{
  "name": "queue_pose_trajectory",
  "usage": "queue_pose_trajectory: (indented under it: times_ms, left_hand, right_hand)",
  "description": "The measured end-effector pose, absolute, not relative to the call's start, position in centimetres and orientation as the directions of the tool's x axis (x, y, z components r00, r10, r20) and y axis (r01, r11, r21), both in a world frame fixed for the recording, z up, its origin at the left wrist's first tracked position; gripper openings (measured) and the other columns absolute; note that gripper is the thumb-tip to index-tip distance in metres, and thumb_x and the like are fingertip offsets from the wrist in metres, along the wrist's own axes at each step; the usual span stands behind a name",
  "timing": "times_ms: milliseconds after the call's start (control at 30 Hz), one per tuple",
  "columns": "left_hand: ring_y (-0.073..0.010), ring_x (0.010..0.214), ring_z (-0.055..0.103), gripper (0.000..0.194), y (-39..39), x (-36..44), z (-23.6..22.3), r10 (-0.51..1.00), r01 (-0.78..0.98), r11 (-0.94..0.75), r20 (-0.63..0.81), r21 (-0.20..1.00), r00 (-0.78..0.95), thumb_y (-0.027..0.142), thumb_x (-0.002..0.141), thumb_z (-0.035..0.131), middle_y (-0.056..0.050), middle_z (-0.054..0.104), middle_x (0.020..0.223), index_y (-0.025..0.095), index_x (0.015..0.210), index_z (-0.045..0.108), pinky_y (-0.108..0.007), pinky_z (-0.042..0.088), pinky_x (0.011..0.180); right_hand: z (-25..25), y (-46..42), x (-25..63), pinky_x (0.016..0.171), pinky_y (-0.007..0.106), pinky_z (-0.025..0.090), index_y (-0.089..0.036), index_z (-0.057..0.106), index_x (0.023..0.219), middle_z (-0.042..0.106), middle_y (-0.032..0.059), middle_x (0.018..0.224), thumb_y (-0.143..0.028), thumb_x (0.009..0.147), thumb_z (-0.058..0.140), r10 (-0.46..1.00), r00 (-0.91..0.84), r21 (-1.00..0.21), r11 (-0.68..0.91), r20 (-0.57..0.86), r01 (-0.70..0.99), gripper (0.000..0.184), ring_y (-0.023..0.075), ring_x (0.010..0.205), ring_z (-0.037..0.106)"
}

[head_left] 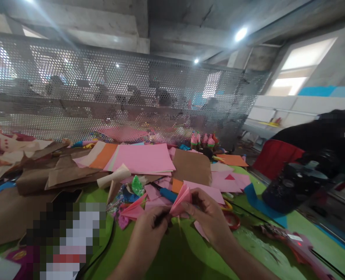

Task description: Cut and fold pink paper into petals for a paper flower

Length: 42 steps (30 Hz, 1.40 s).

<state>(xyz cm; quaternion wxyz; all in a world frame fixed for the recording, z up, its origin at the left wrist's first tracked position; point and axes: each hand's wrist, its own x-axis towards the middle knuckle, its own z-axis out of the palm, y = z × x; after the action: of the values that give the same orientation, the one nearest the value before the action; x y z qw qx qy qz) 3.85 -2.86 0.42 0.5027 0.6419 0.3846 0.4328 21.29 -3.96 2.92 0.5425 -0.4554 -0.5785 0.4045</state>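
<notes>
Both my hands meet over the green tabletop (175,252) near its front. My right hand (209,216) pinches a folded pink paper piece (180,200), thumb and fingers closed on its right edge. My left hand (151,221) is curled shut under that same pink piece, fingers gripping its lower end and a thin stick that points down. Loose pink paper scraps (137,210) lie just left of my hands.
Stacked pink and orange sheets (140,157) and brown paper (191,167) cover the table's back. Finished paper flowers (204,140) stand by a perforated metal screen (116,101). Red-handled scissors (233,219) lie to the right. A glue gun (297,243) rests front right. A person in black (315,144) works at the right.
</notes>
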Motion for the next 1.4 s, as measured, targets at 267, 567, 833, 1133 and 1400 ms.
queue_pose_trajectory:
  times_ms: [267, 567, 833, 1133, 1400]
  left_hand:
    - [-0.0168, 0.065, 0.055, 0.021, -3.1, 3.9, 0.8, 0.927, 0.024, -0.161, 0.143, 0.987, 0.347, 0.030, 0.083, 0.053, -0.003, 0.064, 0.071, 0.017, 0.085, 0.069, -0.026, 0.042, 0.061]
    - [-0.0177, 0.069, 0.054, 0.023, -3.2, 4.0, 0.5, 0.919, 0.123, -0.286, 0.236, 0.950, 0.317, 0.029, 0.086, 0.050, -0.004, 0.062, 0.073, 0.017, 0.080, 0.068, -0.026, 0.040, 0.063]
    - [-0.0191, 0.072, 0.056, 0.025, -3.1, 3.9, 0.2, 0.917, 0.151, -0.314, 0.259, 0.937, 0.302, 0.026, 0.086, 0.050, -0.005, 0.065, 0.077, 0.016, 0.092, 0.071, -0.028, 0.041, 0.066]
    - [-0.0186, 0.073, 0.058, 0.021, -3.1, 3.9, 0.5, 0.931, 0.054, -0.248, 0.222, 0.967, 0.291, 0.028, 0.083, 0.054, -0.005, 0.065, 0.077, 0.016, 0.089, 0.071, -0.030, 0.044, 0.069]
    - [-0.0133, 0.055, 0.057, 0.035, -3.2, 3.7, 0.6, 0.907, -0.259, 0.244, -0.125, 0.934, 0.403, 0.051, 0.078, 0.063, -0.001, 0.064, 0.063, 0.016, 0.071, 0.060, -0.024, 0.045, 0.056]
  right_hand:
    - [3.0, -3.9, 21.6, 0.058, 0.022, 0.039, -0.019, 0.055, 0.070, 0.050, -0.0042, 0.067, -0.031, 0.081, 0.068, 0.956, 0.051, -0.949, 0.279, 0.289, 0.149, 0.021, 0.0120, 0.064, 0.045]
    - [3.2, -4.0, 21.4, 0.057, 0.022, 0.036, -0.019, 0.052, 0.069, 0.048, -0.0044, 0.066, -0.031, 0.082, 0.066, 0.957, 0.055, -0.947, 0.273, 0.285, 0.167, 0.022, 0.0120, 0.063, 0.043]
    - [2.8, -3.8, 21.6, 0.060, 0.024, 0.038, -0.020, 0.053, 0.073, 0.050, -0.0034, 0.069, -0.030, 0.080, 0.068, 0.938, 0.082, -0.929, 0.315, 0.336, 0.195, 0.020, 0.0131, 0.065, 0.045]
    - [3.9, -3.6, 21.3, 0.066, 0.029, 0.044, -0.018, 0.061, 0.071, 0.060, 0.0009, 0.072, -0.038, 0.071, 0.075, 0.978, 0.051, -0.977, 0.196, 0.200, 0.080, 0.025, 0.0174, 0.070, 0.055]
    - [4.4, -3.6, 21.0, 0.066, 0.027, 0.043, -0.018, 0.063, 0.068, 0.060, -0.0005, 0.070, -0.037, 0.066, 0.080, 0.958, 0.143, -0.966, 0.256, 0.250, -0.031, 0.025, 0.0163, 0.069, 0.054]
